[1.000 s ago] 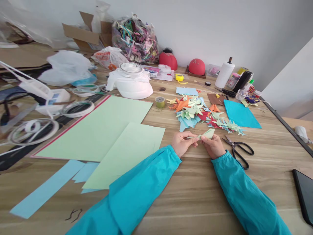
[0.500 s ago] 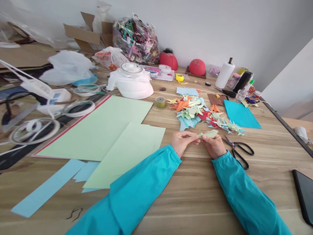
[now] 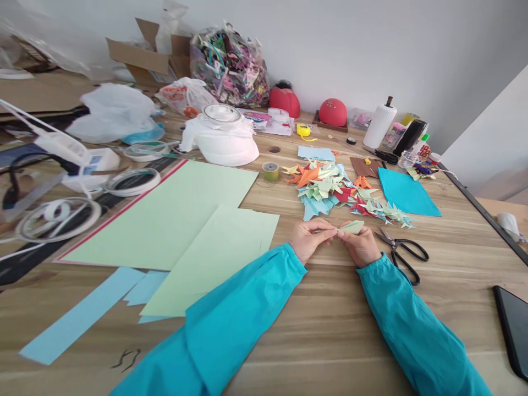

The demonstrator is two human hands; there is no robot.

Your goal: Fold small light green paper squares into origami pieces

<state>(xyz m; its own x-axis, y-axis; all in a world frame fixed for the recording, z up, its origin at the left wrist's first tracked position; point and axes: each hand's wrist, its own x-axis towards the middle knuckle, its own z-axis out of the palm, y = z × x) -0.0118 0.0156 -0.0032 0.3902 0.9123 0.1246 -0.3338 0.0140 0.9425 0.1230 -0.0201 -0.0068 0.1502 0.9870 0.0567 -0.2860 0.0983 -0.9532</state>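
Between my fingertips is a small piece of folded light green paper point(image 3: 353, 226), its pointed part sticking out above my right thumb. My left hand point(image 3: 310, 240) pinches its left end, which the fingers mostly hide. With thumb and fingers closed, my right hand point(image 3: 361, 246) grips the other side. Just beyond my hands lies a pile of folded paper cranes point(image 3: 324, 187) in green, orange, blue and red. Black-handled scissors point(image 3: 398, 245) rest right of my right hand, their blades partly spread.
Large light green sheets point(image 3: 218, 258) and blue paper strips point(image 3: 82, 313) lie on the left. A spool of thread point(image 3: 270, 171) stands behind them. A bright blue sheet point(image 3: 408, 192) is right of the pile, and a black phone point(image 3: 513, 330) lies at the right edge.
The tip of the folded paper has shifted slightly left and lower, and the fingers of my right hand have moved a little around it. My left hand stays almost where it was.
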